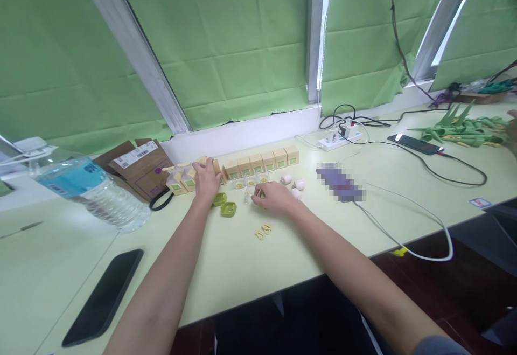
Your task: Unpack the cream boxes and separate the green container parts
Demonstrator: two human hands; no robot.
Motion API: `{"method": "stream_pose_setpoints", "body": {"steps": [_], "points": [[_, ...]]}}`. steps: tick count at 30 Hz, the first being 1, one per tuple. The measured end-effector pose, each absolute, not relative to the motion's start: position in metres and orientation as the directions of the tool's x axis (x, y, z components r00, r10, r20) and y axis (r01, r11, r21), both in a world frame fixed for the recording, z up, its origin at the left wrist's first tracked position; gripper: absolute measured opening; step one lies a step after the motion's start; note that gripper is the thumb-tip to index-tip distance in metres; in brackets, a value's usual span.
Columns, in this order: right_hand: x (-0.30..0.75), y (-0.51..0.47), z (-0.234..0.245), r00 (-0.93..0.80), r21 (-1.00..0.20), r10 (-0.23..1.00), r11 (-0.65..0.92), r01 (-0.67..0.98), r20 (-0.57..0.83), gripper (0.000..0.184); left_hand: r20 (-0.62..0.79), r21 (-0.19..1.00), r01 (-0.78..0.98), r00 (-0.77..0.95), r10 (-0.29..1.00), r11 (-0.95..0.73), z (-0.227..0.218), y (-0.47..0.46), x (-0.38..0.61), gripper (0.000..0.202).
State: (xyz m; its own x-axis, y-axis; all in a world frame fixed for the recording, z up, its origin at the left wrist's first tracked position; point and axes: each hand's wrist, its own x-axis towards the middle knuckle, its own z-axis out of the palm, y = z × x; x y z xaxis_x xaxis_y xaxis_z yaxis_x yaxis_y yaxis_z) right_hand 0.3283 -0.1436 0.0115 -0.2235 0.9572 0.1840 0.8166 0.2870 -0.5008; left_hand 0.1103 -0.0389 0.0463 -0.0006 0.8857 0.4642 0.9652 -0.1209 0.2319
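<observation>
My left hand (207,178) is closed around a small kraft cardboard box, which its fingers partly hide. Left of it stand more small boxes with raised flaps (176,181); on its right runs a row of closed ones (257,165). My right hand (273,197) has its fingers closed on a small clear container (247,196), mostly covered by the fingers. Similar clear containers with yellow inside (250,181) sit just behind it. Two green, cup-like pieces (228,209) lie between my hands. Pale pink pieces (299,185) are right of my right hand, and yellow loops (265,229) lie nearer me.
A large water bottle (97,188) and an open brown carton (139,169) stand at left. A black phone (105,296) lies at front left. Right are a blurred purple object (340,181), cables, a power strip (339,139), another phone (416,144) and green pieces (464,129).
</observation>
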Motion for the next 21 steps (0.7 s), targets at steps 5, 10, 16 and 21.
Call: {"method": "stream_pose_setpoints", "body": {"steps": [5, 10, 16, 21], "points": [[0.329, -0.144, 0.014, -0.239, -0.49, 0.951, 0.307, 0.816, 0.197, 0.024, 0.512, 0.318, 0.939, -0.056, 0.857, -0.128, 0.045, -0.045, 0.116, 0.067], [0.328, -0.144, 0.016, -0.238, -0.483, 0.949, 0.311, 0.819, 0.207, 0.027, 0.44, 0.343, 0.791, 0.341, 0.831, -0.507, 0.043, -0.07, 0.129, 0.021], [0.328, -0.144, 0.014, -0.173, -0.549, 0.939, 0.317, 0.774, 0.298, 0.024, 0.181, 0.418, 0.579, 0.702, 0.689, -0.7, 0.042, -0.096, 0.136, 0.025], [0.328, -0.143, 0.015, -0.12, -0.607, 0.918, 0.343, 0.717, 0.377, 0.024, 0.142, 0.375, 0.591, 0.724, 0.675, -0.714, 0.041, -0.101, 0.13, 0.03]]}}
